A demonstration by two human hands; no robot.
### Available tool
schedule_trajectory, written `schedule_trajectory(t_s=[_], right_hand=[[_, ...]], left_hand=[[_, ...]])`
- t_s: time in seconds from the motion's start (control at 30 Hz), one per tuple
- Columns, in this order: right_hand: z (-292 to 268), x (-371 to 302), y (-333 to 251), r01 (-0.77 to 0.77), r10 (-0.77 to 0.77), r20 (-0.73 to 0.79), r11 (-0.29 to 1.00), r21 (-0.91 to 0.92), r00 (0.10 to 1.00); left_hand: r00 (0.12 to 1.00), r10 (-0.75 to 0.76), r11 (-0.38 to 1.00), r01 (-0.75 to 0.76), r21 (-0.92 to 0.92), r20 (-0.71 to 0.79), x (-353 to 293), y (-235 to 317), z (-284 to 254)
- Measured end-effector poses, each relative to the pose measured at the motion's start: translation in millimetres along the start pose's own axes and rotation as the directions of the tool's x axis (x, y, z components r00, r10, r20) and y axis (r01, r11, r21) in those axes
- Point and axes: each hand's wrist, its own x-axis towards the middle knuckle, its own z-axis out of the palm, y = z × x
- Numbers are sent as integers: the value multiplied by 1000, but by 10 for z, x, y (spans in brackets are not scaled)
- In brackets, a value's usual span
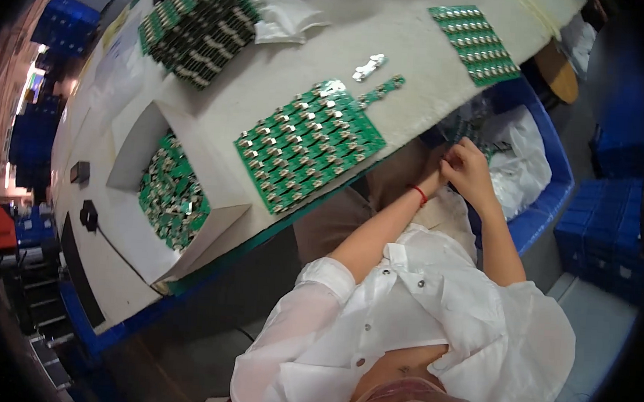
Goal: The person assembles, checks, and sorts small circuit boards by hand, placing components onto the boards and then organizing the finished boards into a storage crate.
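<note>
My left hand point(432, 174), with a red string at the wrist, meets my right hand point(470, 169) at the table's front edge, beside a blue bin. The fingers of both are curled together; whatever they grip is too small or hidden to name. Just beyond them, dark green strips point(455, 128) show at the bin's edge, and I cannot tell whether they touch my fingers. To the left, a green circuit board panel point(307, 145) with rows of metal parts lies on the table. A narrow green board strip point(382, 92) and a small silvery piece point(369, 67) lie beyond it.
The blue bin point(553, 152) holds a white plastic bag point(520, 158). A white box point(130, 145) of small green boards stands at the table's left. Behind are stacked panels point(199, 31); another panel point(475, 44) lies far right. Blue crates point(604, 233) stand at the right.
</note>
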Motion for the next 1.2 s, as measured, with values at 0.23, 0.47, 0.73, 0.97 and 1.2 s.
schedule_trajectory(t_s=[0.23, 0.47, 0.73, 0.97, 1.2], right_hand=[[-473, 122, -779, 229, -288, 166, 925, 303, 943], [-549, 838, -1300, 569, -595, -196, 803, -177, 779], [-176, 1206, -1059, 594, -607, -68, 791, -143, 792], [-520, 664, -493, 363, -228, -565, 922, 138, 793], [-183, 127, 825, -120, 239, -610, 966, 230, 755]], left_hand=[[999, 30, 949, -23, -314, 19, -50, -110, 57], [987, -155, 985, 157, -75, 28, -136, 1101, 40], [1000, 1, 1000, -2, 23, 30, -160, 1141, -25], [971, -238, 867, 219, -448, 14, -99, 923, -57], [943, -331, 680, 220, -699, -25, 2, 871, -82]])
